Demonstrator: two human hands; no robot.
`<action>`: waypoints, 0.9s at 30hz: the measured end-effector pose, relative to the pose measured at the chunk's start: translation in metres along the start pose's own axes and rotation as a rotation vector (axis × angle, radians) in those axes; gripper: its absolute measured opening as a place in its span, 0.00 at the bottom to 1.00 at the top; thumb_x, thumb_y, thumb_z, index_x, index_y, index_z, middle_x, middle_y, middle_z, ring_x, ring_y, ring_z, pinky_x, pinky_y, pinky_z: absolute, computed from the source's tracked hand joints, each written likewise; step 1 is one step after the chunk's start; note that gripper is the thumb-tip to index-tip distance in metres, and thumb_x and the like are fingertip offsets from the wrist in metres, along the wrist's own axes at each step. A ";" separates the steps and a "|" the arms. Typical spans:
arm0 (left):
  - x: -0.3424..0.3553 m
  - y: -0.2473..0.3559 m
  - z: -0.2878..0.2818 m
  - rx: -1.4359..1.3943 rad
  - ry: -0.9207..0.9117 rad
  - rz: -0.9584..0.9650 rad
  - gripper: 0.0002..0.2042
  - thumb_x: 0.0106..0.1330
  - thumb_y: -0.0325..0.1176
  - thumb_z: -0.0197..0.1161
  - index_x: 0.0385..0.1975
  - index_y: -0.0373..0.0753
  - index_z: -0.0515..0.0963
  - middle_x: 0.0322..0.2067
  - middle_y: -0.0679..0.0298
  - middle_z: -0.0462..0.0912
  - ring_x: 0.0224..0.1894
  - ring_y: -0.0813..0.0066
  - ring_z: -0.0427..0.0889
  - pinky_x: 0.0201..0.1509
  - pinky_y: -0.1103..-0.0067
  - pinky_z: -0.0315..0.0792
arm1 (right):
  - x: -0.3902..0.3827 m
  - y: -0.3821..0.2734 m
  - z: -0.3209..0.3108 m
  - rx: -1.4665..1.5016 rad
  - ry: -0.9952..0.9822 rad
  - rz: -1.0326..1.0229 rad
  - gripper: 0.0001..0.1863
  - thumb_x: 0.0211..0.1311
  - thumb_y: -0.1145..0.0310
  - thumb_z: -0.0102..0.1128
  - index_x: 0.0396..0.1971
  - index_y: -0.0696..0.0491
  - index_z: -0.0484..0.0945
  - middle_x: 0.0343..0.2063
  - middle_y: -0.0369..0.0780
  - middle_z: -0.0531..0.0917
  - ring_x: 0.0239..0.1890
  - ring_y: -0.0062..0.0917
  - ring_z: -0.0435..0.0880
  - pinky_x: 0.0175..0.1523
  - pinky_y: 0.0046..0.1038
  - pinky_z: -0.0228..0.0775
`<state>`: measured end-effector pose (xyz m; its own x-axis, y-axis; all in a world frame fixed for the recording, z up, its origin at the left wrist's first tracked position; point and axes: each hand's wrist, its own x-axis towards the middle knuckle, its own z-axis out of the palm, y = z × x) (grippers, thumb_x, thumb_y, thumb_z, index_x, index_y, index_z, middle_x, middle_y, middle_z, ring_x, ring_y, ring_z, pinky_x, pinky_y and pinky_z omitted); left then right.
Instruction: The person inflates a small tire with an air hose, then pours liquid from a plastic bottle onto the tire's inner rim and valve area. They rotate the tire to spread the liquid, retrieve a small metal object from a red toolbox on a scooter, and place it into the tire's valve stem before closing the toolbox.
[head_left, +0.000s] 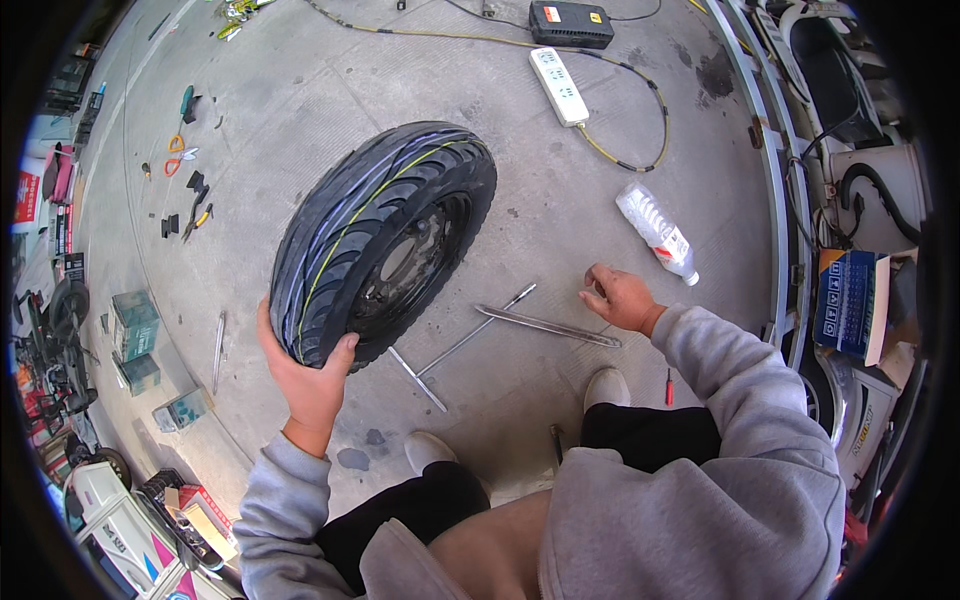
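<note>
A black tyre point(345, 215) on a dark wheel rim point(425, 250) stands tilted on the floor ahead of me, with blue and yellow lines along its tread. My left hand point(307, 375) grips the tyre's near edge, thumb on the sidewall and fingers behind the tread. My right hand point(622, 298) hovers to the right with nothing visible in it, its fingers bent but apart. Below that hand lies a flat metal tyre lever point(550, 326), across a T-handle wrench point(455, 345). A clear plastic bottle point(655, 230) lies beyond my right hand.
A white power strip point(558, 88) and black charger box point(570, 24) lie far ahead with a yellow-black cable. Scissors point(178, 155) and pliers point(197, 220) are on the left floor. A metal frame point(775, 200) runs along the right. A red-handled screwdriver point(669, 388) lies near my foot.
</note>
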<state>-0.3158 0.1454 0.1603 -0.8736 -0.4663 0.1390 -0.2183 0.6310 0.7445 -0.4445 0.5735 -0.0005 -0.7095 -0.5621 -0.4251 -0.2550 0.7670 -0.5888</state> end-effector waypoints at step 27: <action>0.032 0.031 0.018 0.111 -0.016 0.096 0.49 0.46 0.37 0.81 0.67 0.26 0.59 0.61 0.45 0.68 0.63 0.56 0.70 0.70 0.68 0.60 | 0.072 -0.085 0.073 -0.340 -0.040 -0.904 0.14 0.57 0.69 0.56 0.43 0.55 0.74 0.31 0.39 0.78 0.39 0.34 0.82 0.38 0.33 0.78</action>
<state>-0.3581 0.1613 0.1763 -0.8996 -0.3910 0.1947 -0.1795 0.7373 0.6513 -0.4257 0.4457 -0.0315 -0.1304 -0.9894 0.0639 -0.8749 0.0845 -0.4769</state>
